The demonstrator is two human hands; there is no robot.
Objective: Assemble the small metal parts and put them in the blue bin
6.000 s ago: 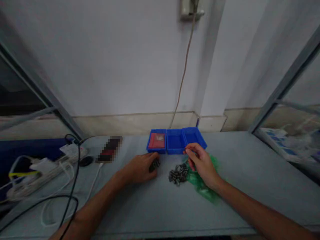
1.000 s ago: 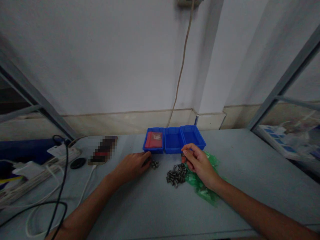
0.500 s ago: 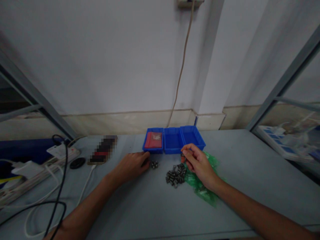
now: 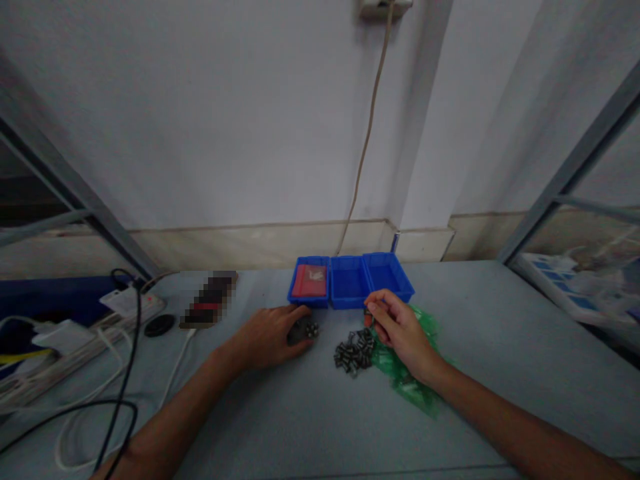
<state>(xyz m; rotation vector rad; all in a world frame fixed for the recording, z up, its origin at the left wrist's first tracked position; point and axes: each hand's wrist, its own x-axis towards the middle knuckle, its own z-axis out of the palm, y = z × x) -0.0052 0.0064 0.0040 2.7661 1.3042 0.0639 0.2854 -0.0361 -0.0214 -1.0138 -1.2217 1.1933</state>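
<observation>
My left hand (image 4: 270, 339) rests on the table with thumb and fingers spread. They curve around a small cluster of shiny metal pieces (image 4: 312, 329). Whether the fingertips touch them I cannot tell. My right hand (image 4: 400, 333) is raised over a crumpled green plastic bag (image 4: 407, 387), its thumb and fingers pinched on a small metal piece (image 4: 369, 315), mostly hidden. Between the hands lies a larger pile of short, cylindrical metal pieces (image 4: 354, 353), too small to name exactly. Behind the hands stand three joined blue bins; the left bin (image 4: 295, 300) holds a red packet (image 4: 309, 283).
A middle bin (image 4: 349, 280) and a right bin (image 4: 387, 273) adjoin the packet's bin. Left are a pixelated object (image 4: 207, 303), a black disc (image 4: 159, 325), power strips and loose cables (image 4: 131, 333). The wall (image 4: 240, 247) bounds the table's back.
The left hand has moved right, and its thumb and fingers have opened around the small cluster. The right hand keeps its pinch with little movement. The view has shifted slightly.
</observation>
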